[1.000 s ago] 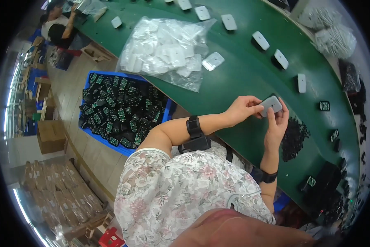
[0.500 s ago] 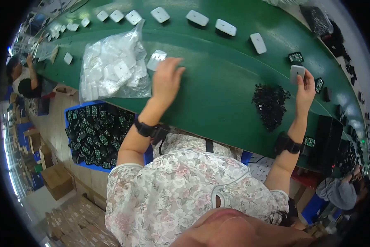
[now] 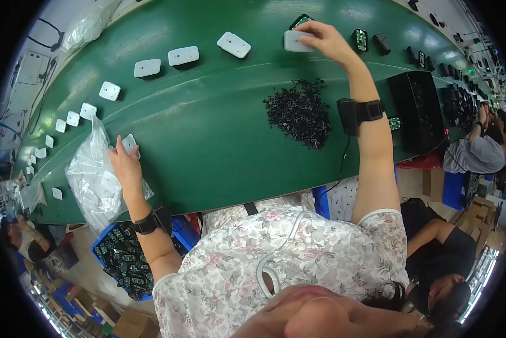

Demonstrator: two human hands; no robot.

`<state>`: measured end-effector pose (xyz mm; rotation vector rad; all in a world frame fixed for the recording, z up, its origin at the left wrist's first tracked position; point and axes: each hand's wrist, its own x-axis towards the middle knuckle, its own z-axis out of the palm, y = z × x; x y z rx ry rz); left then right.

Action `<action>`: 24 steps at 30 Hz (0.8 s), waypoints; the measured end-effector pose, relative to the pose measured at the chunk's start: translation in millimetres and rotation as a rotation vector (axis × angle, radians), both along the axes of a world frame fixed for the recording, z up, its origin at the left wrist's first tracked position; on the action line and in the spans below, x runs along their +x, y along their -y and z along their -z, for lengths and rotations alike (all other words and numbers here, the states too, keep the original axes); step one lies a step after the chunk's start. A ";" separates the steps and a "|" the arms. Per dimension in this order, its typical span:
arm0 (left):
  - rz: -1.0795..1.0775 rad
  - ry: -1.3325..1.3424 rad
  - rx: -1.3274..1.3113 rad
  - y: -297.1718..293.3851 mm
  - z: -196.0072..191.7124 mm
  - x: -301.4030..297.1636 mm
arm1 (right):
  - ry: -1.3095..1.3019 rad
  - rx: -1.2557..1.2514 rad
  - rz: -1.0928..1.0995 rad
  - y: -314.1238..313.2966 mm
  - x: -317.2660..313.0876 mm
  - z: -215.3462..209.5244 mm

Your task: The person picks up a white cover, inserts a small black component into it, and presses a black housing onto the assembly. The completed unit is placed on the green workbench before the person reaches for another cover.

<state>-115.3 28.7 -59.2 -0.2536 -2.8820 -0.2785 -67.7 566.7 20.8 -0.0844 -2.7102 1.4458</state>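
Observation:
In my right hand (image 3: 327, 43), at the far side of the bench, a white plastic cover (image 3: 296, 41) is pinched between thumb and fingers. It hovers close to a black housing (image 3: 302, 21) with a green circuit board, which it partly overlaps in view. My left hand (image 3: 128, 171), at the left, has its fingers around another white cover (image 3: 131, 144) beside a clear plastic bag (image 3: 91, 174) of white covers. Between my arms lies a heap of small black parts (image 3: 299, 114). Dark bands with boxes are strapped on both wrists.
White covers (image 3: 184, 56) stand in a curved row along the green bench (image 3: 208, 135). More board-filled black housings (image 3: 360, 39) and a black box (image 3: 415, 112) are at the right. A blue crate (image 3: 99, 241) of housings stands below the bench edge. Other people sit nearby.
The view has turned to the right. My right hand has carried its white cover to the black housing with the circuit board. My left fingers have closed around the cover by the bag.

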 end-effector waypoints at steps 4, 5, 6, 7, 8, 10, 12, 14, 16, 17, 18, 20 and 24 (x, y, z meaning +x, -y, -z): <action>0.034 -0.013 -0.084 8.4 -2.8 -10.6 | 0.022 0.006 -0.088 24.0 -19.1 18.1; 0.091 -0.038 -0.144 10.8 -2.8 -12.8 | 0.041 0.030 -0.107 22.4 -23.3 25.4; 0.095 -0.041 -0.147 9.8 -4.5 -12.2 | 0.061 0.052 -0.130 23.8 -28.3 29.9; 0.099 -0.027 -0.121 7.2 -6.9 -11.2 | 0.058 0.049 -0.125 23.3 -31.1 32.9; 0.105 -0.012 -0.094 5.3 -8.5 -11.2 | 0.073 0.068 -0.099 22.3 -32.6 36.0; 0.082 0.055 -0.036 3.8 -11.4 -14.0 | 0.089 0.083 -0.058 20.2 -34.2 39.7; 0.066 0.128 0.024 2.9 -11.5 -18.2 | 0.035 0.165 -0.071 17.6 -34.5 43.7; 0.014 0.219 0.054 4.1 -9.7 -24.7 | 0.057 0.217 -0.057 18.1 -31.4 46.0; 0.052 0.209 0.064 7.4 -8.3 -30.3 | -0.110 0.226 0.053 23.2 -26.3 43.3; 0.075 0.198 0.077 7.9 -7.6 -32.8 | -0.156 0.244 0.115 20.2 -18.4 39.6; 0.087 0.185 0.089 10.0 -6.8 -33.7 | -0.153 0.243 0.120 22.1 -11.0 29.1; 0.037 0.221 0.097 2.2 -13.7 -28.4 | -0.183 0.292 0.263 15.8 9.5 13.4; -0.049 0.172 0.436 2.2 -7.7 -18.8 | -0.075 0.498 0.323 1.9 59.5 19.5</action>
